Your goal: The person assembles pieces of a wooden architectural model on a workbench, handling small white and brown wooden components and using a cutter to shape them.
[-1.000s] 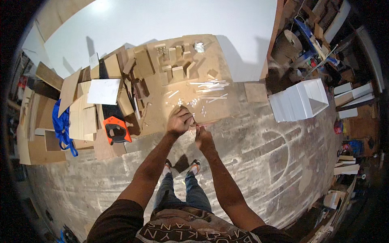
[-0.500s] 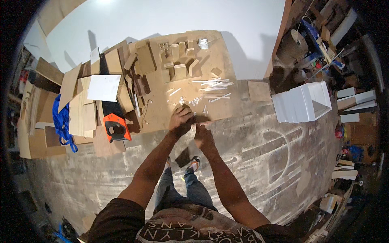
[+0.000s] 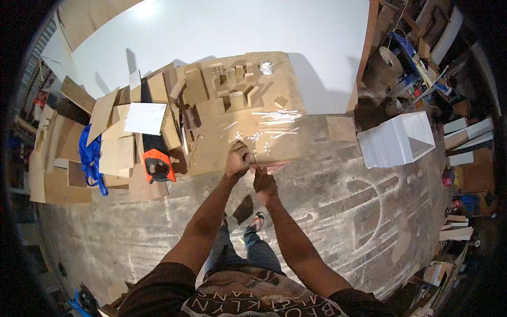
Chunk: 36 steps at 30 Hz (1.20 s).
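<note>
My left hand (image 3: 238, 160) is closed at the near edge of a brown board (image 3: 208, 158), its fingers pinched together over something small. Close beside it and slightly nearer to me, my right hand (image 3: 265, 186) is also closed, thumb or finger pointing up toward the left. A thin dark thing shows between the two hands, too small to name. Just beyond them lie small white cut bits (image 3: 255, 136). Farther right on the board is a loose pile of thin white strips (image 3: 277, 116).
Small wooden blocks (image 3: 236, 100) stand toward the board's far side, near a crumpled whitish lump (image 3: 265, 67). To the left are an orange-handled saw (image 3: 158, 177), a white sheet (image 3: 145, 118), stacked wood panels (image 3: 117, 156) and a blue bag (image 3: 91, 164). A white box (image 3: 383, 142) sits right.
The view has shifted, so the board and floor sit slightly lower and farther right. Both hands remain close together at the board's near edge, with only a slight change in their pose.
</note>
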Tool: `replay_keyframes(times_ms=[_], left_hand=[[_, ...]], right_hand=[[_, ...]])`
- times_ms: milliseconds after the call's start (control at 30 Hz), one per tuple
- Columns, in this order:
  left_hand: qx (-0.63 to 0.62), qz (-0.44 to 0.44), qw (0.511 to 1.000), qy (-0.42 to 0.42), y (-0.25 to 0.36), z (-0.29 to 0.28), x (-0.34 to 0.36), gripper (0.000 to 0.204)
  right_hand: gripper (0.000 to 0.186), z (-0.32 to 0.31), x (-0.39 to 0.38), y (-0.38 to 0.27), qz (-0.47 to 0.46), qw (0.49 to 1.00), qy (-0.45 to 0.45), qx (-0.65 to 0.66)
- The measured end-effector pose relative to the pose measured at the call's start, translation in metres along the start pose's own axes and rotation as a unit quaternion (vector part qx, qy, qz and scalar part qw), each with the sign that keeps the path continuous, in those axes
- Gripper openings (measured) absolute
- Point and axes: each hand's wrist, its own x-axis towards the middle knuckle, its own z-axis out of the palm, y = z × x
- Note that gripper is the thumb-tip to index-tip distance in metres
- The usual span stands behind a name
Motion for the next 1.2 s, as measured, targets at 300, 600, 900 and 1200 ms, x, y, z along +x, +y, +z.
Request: replay_keyframes(times_ms=[300,600,900,1200], left_hand=[[0.025,-0.028,0.999,0.003,0.001,-0.012,-0.008,0.006],[-0.045,-0.074,0.995,0.052,-0.031,-0.04,-0.011,0.009],[-0.038,-0.211,0.977,-0.024,-0.04,-0.063,0.011,0.018],[0.061,-0.223,0.96,-0.155,-0.068,-0.106,0.044,0.017]], right_hand=[[0.045,0.009,0.02,0.045,-0.131,0.976,0.126,0.122],[0.042,-0.075,0.007,0.032,0.149,0.864,-0.004,0.481],[0.057,-0.109,-0.059,0.074,0.215,0.859,0.03,0.463],[0.056,-0.086,-0.086,0.09,0.256,0.849,0.04,0.461]])
